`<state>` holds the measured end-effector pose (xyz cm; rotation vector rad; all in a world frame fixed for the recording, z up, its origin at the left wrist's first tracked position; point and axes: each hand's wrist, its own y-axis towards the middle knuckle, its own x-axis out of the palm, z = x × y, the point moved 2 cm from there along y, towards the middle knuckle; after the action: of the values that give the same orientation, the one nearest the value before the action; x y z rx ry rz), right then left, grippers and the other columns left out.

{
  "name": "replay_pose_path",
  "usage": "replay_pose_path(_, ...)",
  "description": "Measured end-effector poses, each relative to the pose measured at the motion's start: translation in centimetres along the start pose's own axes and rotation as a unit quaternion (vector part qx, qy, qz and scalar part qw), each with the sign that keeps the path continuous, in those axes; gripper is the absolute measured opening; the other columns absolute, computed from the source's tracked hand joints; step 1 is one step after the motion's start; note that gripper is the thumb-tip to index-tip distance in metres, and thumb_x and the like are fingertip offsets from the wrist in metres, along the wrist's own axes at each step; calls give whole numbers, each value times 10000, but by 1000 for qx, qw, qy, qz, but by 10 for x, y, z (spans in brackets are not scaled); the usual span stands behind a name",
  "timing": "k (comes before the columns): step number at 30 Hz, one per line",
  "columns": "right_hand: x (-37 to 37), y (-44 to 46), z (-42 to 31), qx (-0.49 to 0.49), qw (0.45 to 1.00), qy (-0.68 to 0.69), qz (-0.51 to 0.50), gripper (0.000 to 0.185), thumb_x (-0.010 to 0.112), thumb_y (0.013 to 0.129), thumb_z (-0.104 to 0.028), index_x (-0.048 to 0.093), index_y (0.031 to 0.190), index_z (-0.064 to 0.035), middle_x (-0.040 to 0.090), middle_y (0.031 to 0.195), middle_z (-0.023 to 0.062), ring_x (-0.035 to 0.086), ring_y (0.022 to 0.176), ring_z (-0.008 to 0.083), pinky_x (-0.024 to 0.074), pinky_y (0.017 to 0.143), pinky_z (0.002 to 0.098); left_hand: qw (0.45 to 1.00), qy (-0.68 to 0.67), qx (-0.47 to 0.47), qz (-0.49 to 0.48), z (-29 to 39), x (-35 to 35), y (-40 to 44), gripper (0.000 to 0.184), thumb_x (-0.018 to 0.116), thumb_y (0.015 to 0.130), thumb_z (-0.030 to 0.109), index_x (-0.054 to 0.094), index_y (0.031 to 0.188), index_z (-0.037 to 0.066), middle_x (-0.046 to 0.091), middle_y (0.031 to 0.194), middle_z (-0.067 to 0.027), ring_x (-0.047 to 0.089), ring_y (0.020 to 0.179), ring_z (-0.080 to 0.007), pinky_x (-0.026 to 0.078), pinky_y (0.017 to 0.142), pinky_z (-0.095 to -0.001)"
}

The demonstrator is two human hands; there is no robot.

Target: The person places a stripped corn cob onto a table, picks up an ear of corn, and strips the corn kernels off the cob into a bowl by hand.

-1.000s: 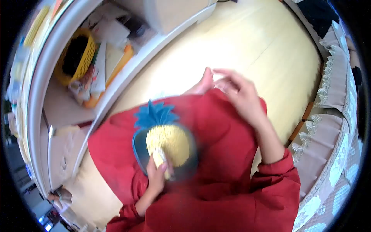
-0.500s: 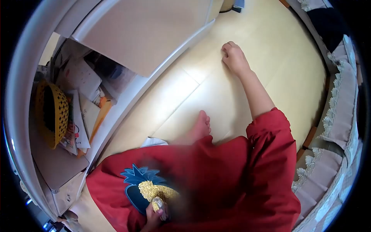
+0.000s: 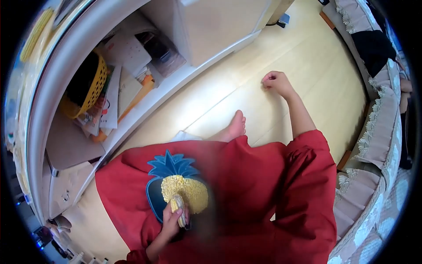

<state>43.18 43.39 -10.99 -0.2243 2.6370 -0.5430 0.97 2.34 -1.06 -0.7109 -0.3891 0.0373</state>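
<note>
My left hand [image 3: 170, 221] is wrapped round a corn cob [image 3: 178, 207], partly stripped of kernels, over the lower part of a blue pineapple-shaped dish [image 3: 170, 164]. Loose yellow kernels [image 3: 191, 192] lie heaped in the dish, which rests on the red cloth over my lap. My right hand [image 3: 277, 82] is stretched forward, low over the pale floor, with its fingers curled and pressed together. Whatever it may hold between the fingertips is too small to make out.
An open cabinet shelf at the left holds a yellow basket [image 3: 94, 90] and papers [image 3: 127, 53]. A bare foot [image 3: 237, 125] rests on the floor [image 3: 220, 88]. Along the right stands a sofa with lace-edged covers [image 3: 380, 127] and a black cloth [image 3: 373, 50].
My right hand has gone from above my lap out over the floor, and its fingers have closed. My left hand still holds the cob at the dish. The camera view has shifted.
</note>
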Motion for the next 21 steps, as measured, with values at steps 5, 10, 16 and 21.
replay_pose_path(5, -15, -18, 9, 5, 991, 99, 87, 95, 664, 734, 5, 662, 829, -2, 637, 748, 42, 614, 689, 118, 525, 625, 281, 1000, -13, 2, 0, -4, -4, -2, 446, 533, 953, 387, 475, 1130, -19, 559, 726, -98, 543, 568, -155, 457, 502, -256)
replay_pose_path(10, 8, -13, 11, -19, 976, -208, 59, 119, 683, 714, -38, 648, 824, -11, 664, 831, 100, 642, 723, 190, 535, 688, 321, 1000, 7, -8, -1, -4, -3, 4, 469, 411, 1005, 429, 498, 1124, -17, 551, 709, -103, 530, 555, -161, 449, 507, -264)
replay_pose_path(16, 52, -2, 17, -179, 841, -503, 89, 80, 643, 703, -25, 607, 764, 13, 647, 796, 182, 631, 737, 333, 521, 703, 372, 1000, 18, -22, 2, 4, 4, 8, 400, 410, 1015, 397, 502, 1083, 13, 544, 710, -83, 509, 536, -145, 423, 495, -261)
replay_pose_path(21, 60, -25, 1, -149, 872, -465, 8, 70, 628, 712, -4, 598, 771, 21, 649, 786, 185, 634, 717, 323, 512, 685, 371, 1000, 8, -8, -10, 2, 2, 8, 375, 378, 1025, 398, 495, 1068, 45, 548, 707, -65, 524, 543, -138, 433, 500, -257)
